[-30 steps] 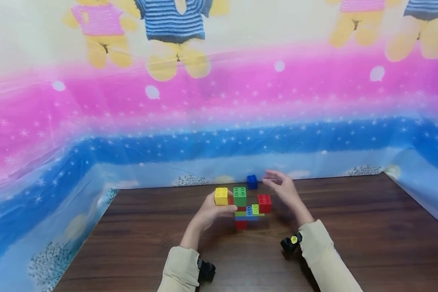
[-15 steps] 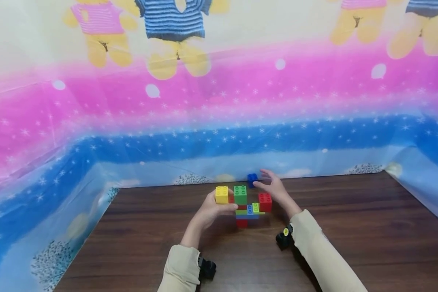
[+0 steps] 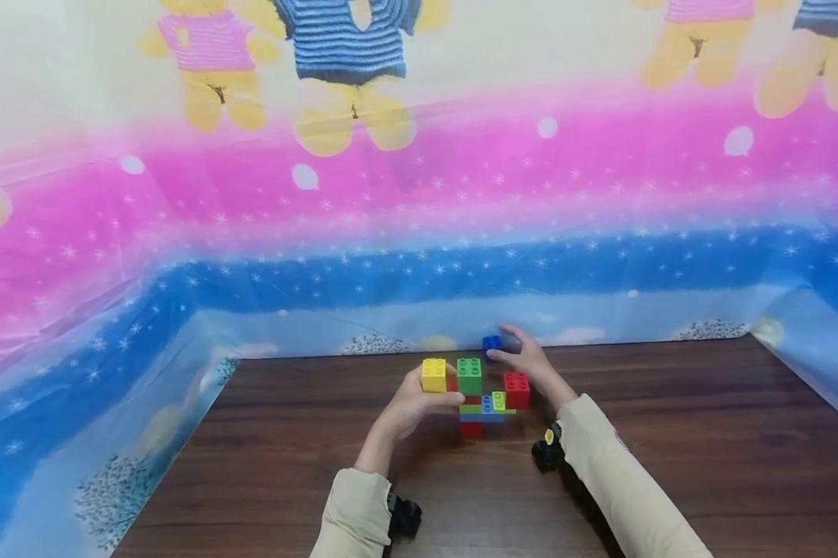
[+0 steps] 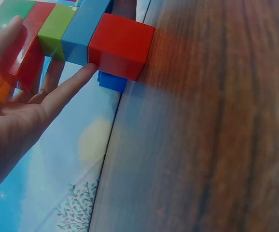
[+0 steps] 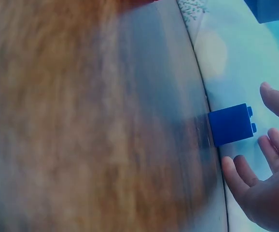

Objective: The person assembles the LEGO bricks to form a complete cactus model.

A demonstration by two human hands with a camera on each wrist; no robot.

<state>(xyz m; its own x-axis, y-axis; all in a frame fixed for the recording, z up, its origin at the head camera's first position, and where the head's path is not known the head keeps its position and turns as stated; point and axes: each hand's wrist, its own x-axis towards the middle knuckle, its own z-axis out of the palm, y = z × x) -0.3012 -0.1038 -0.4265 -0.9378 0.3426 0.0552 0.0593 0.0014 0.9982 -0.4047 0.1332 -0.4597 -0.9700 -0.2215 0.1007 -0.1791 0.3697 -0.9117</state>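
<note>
My left hand (image 3: 409,401) grips a built piece of toy building bricks (image 4: 76,34), holding it above the table. On it are a yellow brick (image 3: 434,375) at the left, a green brick (image 3: 469,376) in the middle and a red brick (image 3: 516,390) at the right. Thin lime and blue layers lie lower, with another red brick (image 4: 120,46) underneath. Behind the built piece, a single blue brick (image 5: 231,124) stands at the table's far edge, studs up. My right hand (image 3: 528,362) is spread beside this blue brick; in the right wrist view its fingers look apart from it.
The dark wooden table (image 3: 265,449) ends at the back against a printed cloth (image 3: 391,271), which also hangs along both sides. Black wrist cameras (image 3: 406,518) sit below both sleeves.
My right hand has moved left and forward to the blue brick, its thumb and fingers now beside it. The left hand keeps its grip on the built piece, nearly still.
</note>
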